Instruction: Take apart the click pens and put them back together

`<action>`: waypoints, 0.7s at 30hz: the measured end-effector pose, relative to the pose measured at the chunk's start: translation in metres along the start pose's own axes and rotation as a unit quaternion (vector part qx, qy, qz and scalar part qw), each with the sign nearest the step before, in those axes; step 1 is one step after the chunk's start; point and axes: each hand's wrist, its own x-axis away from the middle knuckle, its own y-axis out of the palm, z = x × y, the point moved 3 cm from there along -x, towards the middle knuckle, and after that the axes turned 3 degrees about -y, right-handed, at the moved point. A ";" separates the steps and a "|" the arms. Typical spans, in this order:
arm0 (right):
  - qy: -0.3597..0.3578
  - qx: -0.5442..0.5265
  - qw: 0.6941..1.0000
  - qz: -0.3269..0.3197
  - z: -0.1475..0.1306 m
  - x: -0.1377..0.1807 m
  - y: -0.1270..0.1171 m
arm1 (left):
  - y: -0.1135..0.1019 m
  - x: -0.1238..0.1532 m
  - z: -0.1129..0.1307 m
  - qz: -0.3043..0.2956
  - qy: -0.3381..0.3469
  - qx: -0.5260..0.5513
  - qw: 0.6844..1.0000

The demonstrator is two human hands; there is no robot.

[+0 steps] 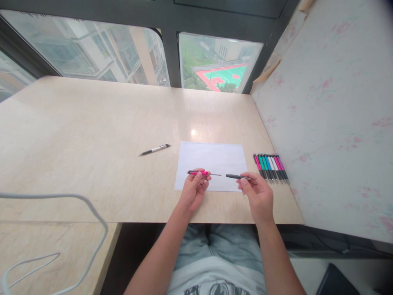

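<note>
My left hand [196, 186] pinches the pink pen barrel [199, 173], whose dark clicker end points left. A thin ink refill [216, 175] sticks out of the barrel's right end. Between the fingers of my right hand [256, 190] is the black grip section [233, 176] of the pen, apart from the barrel and in line with it. The refill's tip comes close to the grip section; whether it enters it I cannot tell. Both parts are held above a white sheet of paper [211, 157] on the table.
A white and black pen [154, 149] lies left of the paper. To the right, a row of several coloured pens [270, 167] lies side by side near the papered wall [331, 123]. A grey cable [92, 209] loops at the lower left. Windows border the table's [92, 123] far edge.
</note>
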 end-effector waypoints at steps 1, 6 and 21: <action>-0.004 -0.008 1.000 0.006 -0.001 0.000 -0.001 | -0.001 0.000 0.001 0.003 -0.001 0.018 1.000; 0.000 -0.021 0.999 0.027 0.000 -0.003 -0.005 | -0.004 -0.001 0.009 0.033 0.021 0.095 0.995; 0.055 0.179 0.981 -0.042 0.047 -0.017 0.001 | -0.005 -0.006 0.004 0.011 0.018 0.055 0.998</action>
